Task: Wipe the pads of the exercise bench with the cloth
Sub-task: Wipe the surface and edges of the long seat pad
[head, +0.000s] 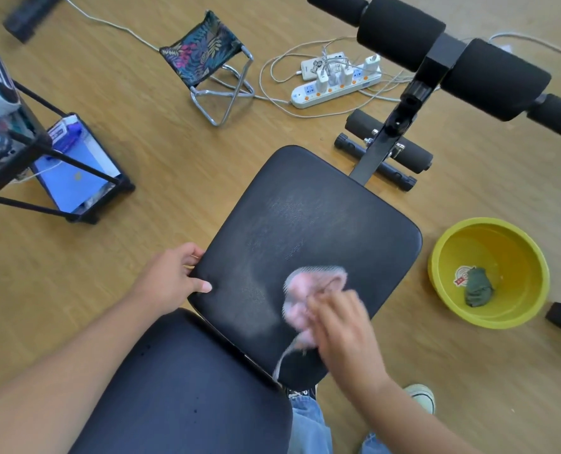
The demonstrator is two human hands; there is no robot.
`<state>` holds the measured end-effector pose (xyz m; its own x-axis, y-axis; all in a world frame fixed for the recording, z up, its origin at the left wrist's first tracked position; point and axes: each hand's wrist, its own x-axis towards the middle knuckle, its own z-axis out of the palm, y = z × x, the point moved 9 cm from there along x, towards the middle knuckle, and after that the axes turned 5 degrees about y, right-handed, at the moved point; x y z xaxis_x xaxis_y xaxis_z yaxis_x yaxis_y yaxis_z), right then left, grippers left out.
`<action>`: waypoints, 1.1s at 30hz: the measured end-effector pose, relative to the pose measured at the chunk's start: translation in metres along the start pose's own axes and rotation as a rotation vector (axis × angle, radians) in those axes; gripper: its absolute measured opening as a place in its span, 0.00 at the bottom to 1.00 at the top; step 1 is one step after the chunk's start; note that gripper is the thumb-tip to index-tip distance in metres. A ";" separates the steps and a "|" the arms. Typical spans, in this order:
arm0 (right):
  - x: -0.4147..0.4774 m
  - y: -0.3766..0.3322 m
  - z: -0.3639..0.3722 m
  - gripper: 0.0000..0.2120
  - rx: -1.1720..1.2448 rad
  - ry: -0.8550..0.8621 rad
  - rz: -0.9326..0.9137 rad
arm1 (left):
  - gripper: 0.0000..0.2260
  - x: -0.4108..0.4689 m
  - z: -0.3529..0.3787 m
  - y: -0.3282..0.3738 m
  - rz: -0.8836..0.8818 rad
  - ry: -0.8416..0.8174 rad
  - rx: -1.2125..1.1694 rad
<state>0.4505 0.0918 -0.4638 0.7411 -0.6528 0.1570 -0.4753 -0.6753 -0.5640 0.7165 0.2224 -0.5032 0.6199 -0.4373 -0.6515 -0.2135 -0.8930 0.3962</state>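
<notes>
Right hand [344, 329] grip closed around pink cloth [308, 290], pressing it on near-right of black seat pad [305, 224], motion-blurred, left hand [171, 280] grip clamped on pad's left edge, thumb on top, second pad [187, 388] nearer.

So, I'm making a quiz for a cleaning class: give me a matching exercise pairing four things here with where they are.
Things:
1. pink cloth
2. green cloth
3. left hand
4. power strip

Places:
A. in the yellow basin
B. on the floor beyond the bench
C. under the right hand
D. gripping the seat pad edge

Pairs: 1-C, 2-A, 3-D, 4-B
</notes>
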 end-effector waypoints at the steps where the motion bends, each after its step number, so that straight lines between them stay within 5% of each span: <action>1: -0.014 -0.018 0.012 0.08 0.037 -0.097 -0.103 | 0.22 0.001 0.000 -0.002 -0.001 0.004 0.008; 6: -0.037 -0.056 0.039 0.08 0.065 -0.440 -0.516 | 0.22 0.002 0.001 -0.002 0.009 0.012 0.005; 9: -0.004 -0.047 0.033 0.20 0.081 -0.458 -0.597 | 0.20 0.001 0.001 0.000 0.016 0.020 -0.003; 12: 0.066 0.013 0.005 0.06 -0.096 -0.254 -0.408 | 0.20 -0.001 0.001 0.001 0.020 0.029 -0.010; 16: 0.115 0.098 -0.052 0.07 -0.116 0.195 0.107 | 0.22 0.000 0.001 -0.002 0.010 0.026 -0.009; 19: 0.107 0.085 -0.046 0.03 -0.082 0.307 0.229 | 0.22 0.001 0.000 -0.003 0.005 0.023 -0.019; 25: 0.039 -0.034 0.028 0.06 0.094 0.046 -0.105 | 0.21 -0.001 0.000 -0.003 0.007 0.030 -0.046; 27: 0.007 -0.071 0.053 0.11 0.159 -0.145 -0.324 | 0.21 -0.001 0.000 -0.002 0.006 0.044 -0.043; 30: -0.031 -0.111 0.077 0.05 0.068 -0.398 -0.780 | 0.21 -0.004 -0.001 0.000 0.003 0.060 -0.034; 33: 0.010 -0.100 0.071 0.02 0.038 -0.384 -0.908 | 0.21 -0.005 -0.001 -0.002 -0.009 0.069 -0.044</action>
<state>0.5392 0.1768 -0.4630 0.9236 0.2689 0.2732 0.3612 -0.8491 -0.3855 0.7145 0.2262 -0.4997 0.6729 -0.4195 -0.6093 -0.1755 -0.8907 0.4194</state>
